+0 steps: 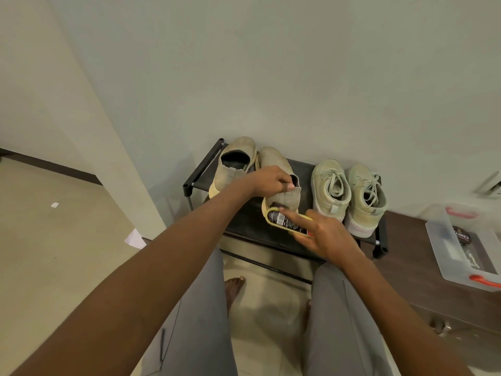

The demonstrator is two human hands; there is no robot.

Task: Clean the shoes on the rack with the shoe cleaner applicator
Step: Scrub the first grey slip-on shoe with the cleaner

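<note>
A black shoe rack (249, 226) stands against the wall with two pairs of pale shoes on top. My left hand (271, 181) grips the heel collar of a beige slip-on shoe (279, 169), the second from the left. My right hand (322, 234) holds the shoe cleaner applicator (286, 221), a flat yellow-edged piece with a dark label, its tip pressed against that shoe's heel; my index finger lies straight along its top. The other slip-on (233, 164) sits at the far left. Two laced pale green sneakers (329, 185) (366, 199) stand on the right.
A brown cabinet (423, 261) stands to the right of the rack and carries a clear plastic box (461, 245) with orange latches and a round tin inside. My knees and bare feet are below the rack. Bits of paper (134, 238) lie on the floor at left.
</note>
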